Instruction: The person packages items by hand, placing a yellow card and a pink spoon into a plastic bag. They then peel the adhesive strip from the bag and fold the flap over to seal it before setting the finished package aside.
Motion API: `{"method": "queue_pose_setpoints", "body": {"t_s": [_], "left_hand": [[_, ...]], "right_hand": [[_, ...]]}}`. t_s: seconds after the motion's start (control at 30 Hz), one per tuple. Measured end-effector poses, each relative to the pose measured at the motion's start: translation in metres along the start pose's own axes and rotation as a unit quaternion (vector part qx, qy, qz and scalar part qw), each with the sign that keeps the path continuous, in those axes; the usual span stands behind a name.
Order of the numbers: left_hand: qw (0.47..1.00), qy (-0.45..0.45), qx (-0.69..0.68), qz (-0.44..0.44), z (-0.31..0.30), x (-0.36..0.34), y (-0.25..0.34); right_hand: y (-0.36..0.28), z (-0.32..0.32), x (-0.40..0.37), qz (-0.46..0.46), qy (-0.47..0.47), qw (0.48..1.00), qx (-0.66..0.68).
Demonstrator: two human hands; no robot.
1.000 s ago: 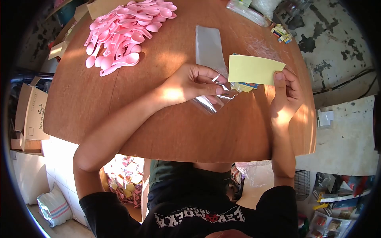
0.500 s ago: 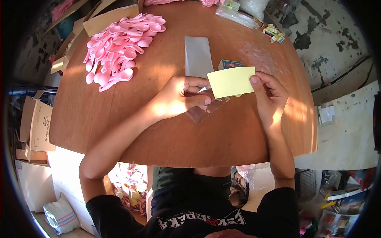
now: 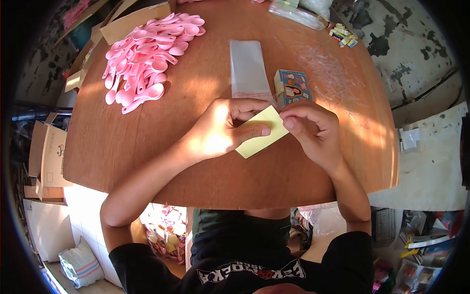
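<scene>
Tilted over the table, a yellow card [image 3: 262, 137] is pinched in my left hand [image 3: 223, 128], thumb on top and fingers behind. My right hand [image 3: 316, 130] is closed at the card's upper right corner, its thumb and forefinger pressed together there. The clear bag is hard to make out behind the card. Just beyond the hands lie a stack of clear plastic bags [image 3: 248, 68] and a small blue box with printed pictures [image 3: 293, 87]. A heap of pink spoons [image 3: 144, 56] is at the left.
An open cardboard box [image 3: 134, 24] stands behind the spoons. Thin clear strips [image 3: 325, 73] are scattered at the right of the wooden table [image 3: 205, 181]. Small yellow boxes [image 3: 343, 35] and plastic packs [image 3: 296, 15] lie at the far right edge.
The yellow card has moved down and left, tilted, and come into my left hand's grip. My right hand has moved left with it, and the printed box is now uncovered.
</scene>
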State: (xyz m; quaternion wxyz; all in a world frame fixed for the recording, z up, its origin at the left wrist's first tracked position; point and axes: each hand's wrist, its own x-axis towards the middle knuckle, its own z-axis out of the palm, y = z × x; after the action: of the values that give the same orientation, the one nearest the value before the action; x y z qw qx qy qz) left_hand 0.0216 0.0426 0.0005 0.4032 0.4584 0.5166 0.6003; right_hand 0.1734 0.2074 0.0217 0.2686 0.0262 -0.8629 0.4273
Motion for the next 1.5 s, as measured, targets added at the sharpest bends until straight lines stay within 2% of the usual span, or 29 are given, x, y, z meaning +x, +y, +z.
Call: {"method": "queue_pose_setpoints", "body": {"t_s": [0.03,0.1,0.17,0.23,0.27,0.33,0.43,0.53,0.7,0.8,0.87,0.93,0.97,1.0,1.07,1.1,1.13,1.2,1.23,1.27,1.33,1.4,1.47,1.5], "left_hand": [[1.0,0.002,0.002,0.0,0.001,0.0,0.001],[0.994,0.021,0.079,0.068,0.002,0.0,0.005],[0.99,0.032,0.105,0.091,0.003,0.001,0.006],[0.984,0.044,0.129,0.114,0.005,0.001,0.009],[0.98,0.05,0.144,0.128,0.006,0.001,0.013],[0.975,0.057,0.161,0.141,0.007,0.001,0.017],[0.972,0.058,0.169,0.153,0.008,0.002,0.019],[0.966,0.049,0.199,0.156,0.012,0.003,0.027],[0.94,0.048,0.253,0.224,0.015,0.006,0.04],[0.958,0.031,0.221,0.179,0.016,0.005,0.037],[0.957,0.009,0.227,0.181,0.011,0.007,0.027],[0.977,-0.002,0.15,0.152,0.009,0.006,0.021],[0.979,-0.036,0.15,0.135,0.004,0.009,0.017],[0.978,-0.032,0.154,0.139,0.0,0.011,0.013],[0.983,-0.074,0.151,0.075,-0.008,0.014,0.004],[0.968,-0.067,0.218,0.105,-0.012,0.016,-0.004],[0.957,-0.059,0.217,0.18,-0.012,0.018,-0.016],[0.976,-0.059,0.168,0.122,-0.012,0.017,-0.028],[0.978,-0.081,0.163,0.106,-0.014,0.019,-0.025],[0.977,-0.079,0.164,0.107,-0.014,0.019,-0.024],[0.973,-0.074,0.183,0.115,-0.012,0.018,-0.025],[0.975,-0.066,0.171,0.125,-0.011,0.018,-0.033],[0.972,-0.045,0.168,0.159,-0.012,0.019,-0.034],[0.971,-0.042,0.17,0.161,-0.012,0.019,-0.035]], "right_hand": [[-0.003,0.001,0.001,-0.01,-0.022,1.0,0.006],[-0.004,0.004,0.001,-0.025,-0.032,0.999,0.009],[-0.004,0.005,0.002,-0.041,-0.042,0.998,0.011],[-0.003,0.002,-0.001,0.021,-0.065,0.989,0.13],[-0.005,0.001,-0.001,0.019,-0.066,0.989,0.131],[-0.013,-0.001,-0.003,0.114,-0.093,0.966,0.211],[-0.015,-0.003,-0.004,0.144,-0.118,0.954,0.236],[-0.013,-0.001,-0.008,0.129,-0.101,0.955,0.247],[-0.02,-0.005,-0.004,0.161,-0.136,0.953,0.218],[-0.015,0.0,-0.007,0.166,-0.174,0.958,0.155],[-0.016,0.004,-0.007,0.166,-0.191,0.961,0.112],[-0.018,0.007,-0.004,0.143,-0.14,0.972,0.125],[-0.009,0.006,-0.006,0.141,-0.127,0.976,0.107],[-0.01,0.006,-0.003,0.135,-0.129,0.977,0.105],[-0.016,0.009,-0.001,0.118,0.052,0.983,0.128],[-0.015,0.012,0.003,0.073,0.157,0.979,0.103],[-0.013,0.011,0.008,0.067,0.155,0.98,0.107],[-0.009,0.007,0.019,-0.032,0.216,0.976,0.019],[-0.011,0.008,0.029,-0.058,0.184,0.98,-0.038],[-0.015,0.012,0.042,-0.059,0.184,0.98,-0.037],[-0.027,0.033,0.073,-0.111,0.037,0.986,-0.115],[-0.018,0.061,0.108,-0.159,-0.025,0.979,-0.127],[-0.005,0.093,0.139,-0.151,-0.083,0.976,-0.135],[0.004,0.11,0.154,-0.186,-0.097,0.965,-0.158]]}}
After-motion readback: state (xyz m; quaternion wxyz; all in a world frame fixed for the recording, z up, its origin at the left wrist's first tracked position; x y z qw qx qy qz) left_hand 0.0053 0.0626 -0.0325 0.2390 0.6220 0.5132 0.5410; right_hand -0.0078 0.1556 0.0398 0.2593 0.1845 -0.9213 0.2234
